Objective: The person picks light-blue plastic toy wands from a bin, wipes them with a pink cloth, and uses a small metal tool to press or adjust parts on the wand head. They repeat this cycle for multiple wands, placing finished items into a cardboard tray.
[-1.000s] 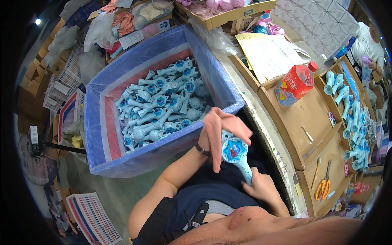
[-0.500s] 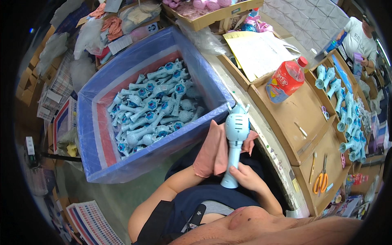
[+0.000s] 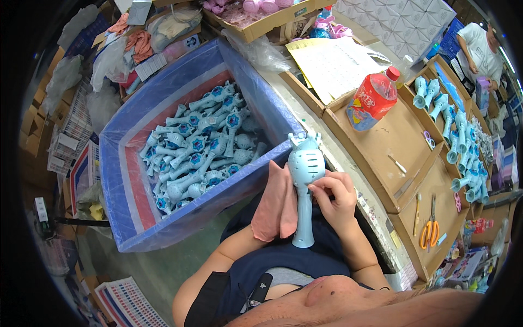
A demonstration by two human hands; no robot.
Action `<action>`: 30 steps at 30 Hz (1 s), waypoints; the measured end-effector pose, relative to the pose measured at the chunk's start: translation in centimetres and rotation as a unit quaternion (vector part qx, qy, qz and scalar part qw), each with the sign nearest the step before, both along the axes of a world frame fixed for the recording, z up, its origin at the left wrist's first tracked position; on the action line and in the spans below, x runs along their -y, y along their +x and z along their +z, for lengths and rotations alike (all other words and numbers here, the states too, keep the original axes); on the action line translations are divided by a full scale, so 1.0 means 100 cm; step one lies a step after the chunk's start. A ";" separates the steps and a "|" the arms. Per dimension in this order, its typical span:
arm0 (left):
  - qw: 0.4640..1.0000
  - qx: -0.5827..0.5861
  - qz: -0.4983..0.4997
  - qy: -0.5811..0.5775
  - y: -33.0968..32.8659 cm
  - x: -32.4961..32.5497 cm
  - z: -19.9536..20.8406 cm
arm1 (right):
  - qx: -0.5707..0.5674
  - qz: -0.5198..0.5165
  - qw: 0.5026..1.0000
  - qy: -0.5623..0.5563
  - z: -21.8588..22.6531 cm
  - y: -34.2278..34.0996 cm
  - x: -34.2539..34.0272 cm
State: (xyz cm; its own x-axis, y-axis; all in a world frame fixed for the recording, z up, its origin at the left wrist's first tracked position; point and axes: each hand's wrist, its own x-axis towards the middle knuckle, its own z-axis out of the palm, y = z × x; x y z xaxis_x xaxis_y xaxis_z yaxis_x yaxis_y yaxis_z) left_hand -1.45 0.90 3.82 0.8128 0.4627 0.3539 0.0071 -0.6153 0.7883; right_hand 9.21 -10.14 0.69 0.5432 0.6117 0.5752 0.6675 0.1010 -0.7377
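Currently one pale-blue toy wand (image 3: 306, 169) stands near upright in front of the torso, just beyond the dark-blue apron (image 3: 310, 261); crown-like tips at twelve, flared foot at six, slotted face of the head toward the camera. Reading the dial from this wand: at eight, a salmon-pink cloth (image 3: 275, 210) lies against the handle and hides the left hand; cannot tell whether its fingers grip. At four, right hand (image 3: 338, 204), bare, fingers bent, thumb and forefinger tips drawn in against the wand's neck; touching, though cannot tell if pinching. At ten, a large bin lined in translucent blue (image 3: 229, 191), its near corner close to the wand head, with a heap of similar wands (image 3: 190, 147) inside, several showing dark-blue star-like emblems. Bench to the right: red-labelled bottle (image 3: 374, 101) at one; shallow cardboard tray (image 3: 370, 150) at two, a small white-handled tool (image 3: 397, 163) in it; orange-handled scissors (image 3: 429, 233) between three and four; more pale-blue pieces (image 3: 462, 133) at half past two. Between twelve and one, papers (image 3: 343, 65). Far off near two, a co-worker in a white shirt (image 3: 479, 52).
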 end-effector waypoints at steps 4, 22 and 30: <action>0.862 0.064 -0.100 -0.493 0.004 0.004 -0.001 | -0.154 -0.025 0.987 0.031 -0.001 0.006 0.012; 0.934 -0.007 -0.020 -0.357 -0.008 0.014 -0.022 | -0.007 -0.031 0.999 0.041 -0.008 -0.001 0.006; 0.861 0.035 -0.048 -0.506 0.001 0.017 -0.014 | -0.164 -0.082 0.982 0.040 -0.011 0.002 0.016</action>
State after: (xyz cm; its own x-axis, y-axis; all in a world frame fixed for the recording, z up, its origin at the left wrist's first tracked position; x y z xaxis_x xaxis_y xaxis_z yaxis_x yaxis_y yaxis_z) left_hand -1.31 -0.80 2.39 0.8573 0.4950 -0.1412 -0.0743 0.3904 0.9176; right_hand 9.39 -11.77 -0.36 0.7941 0.4613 0.3957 0.4079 0.0781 -0.9097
